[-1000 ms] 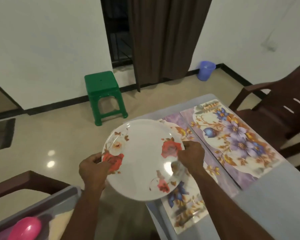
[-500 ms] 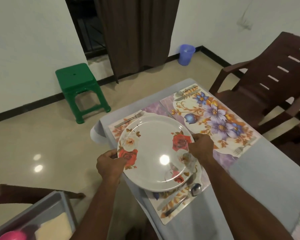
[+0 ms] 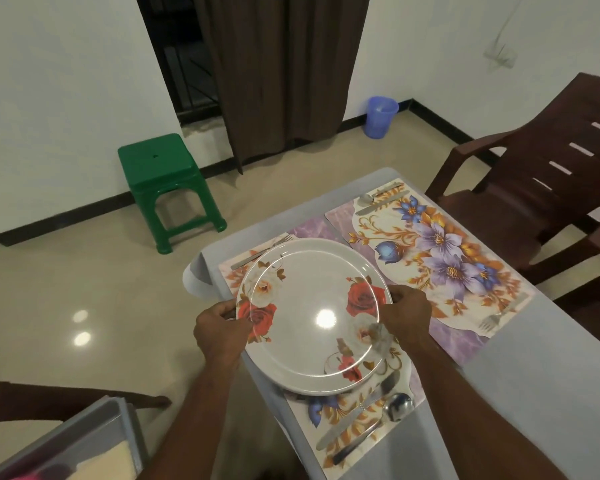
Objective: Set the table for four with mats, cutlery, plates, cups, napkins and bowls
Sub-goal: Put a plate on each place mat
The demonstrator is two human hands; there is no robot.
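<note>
Plate going down on the near mat

Both hands – left hand (image 3: 219, 332), right hand (image 3: 407, 315) – pinch the rim of the plate (image 3: 312, 315) in the middle of the frame, over the mat (image 3: 347, 415); it could bump the knife (image 3: 357, 408) or spoon (image 3: 397, 407). Whether it touches the mat is hidden.

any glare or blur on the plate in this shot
Head view: a bright round glare spot sits near the middle of the rose-patterned plate; two more reflections shine on the floor tiles; the right hand looks slightly smeared at its fingertips; the wide lens bends the wall edges.
</note>
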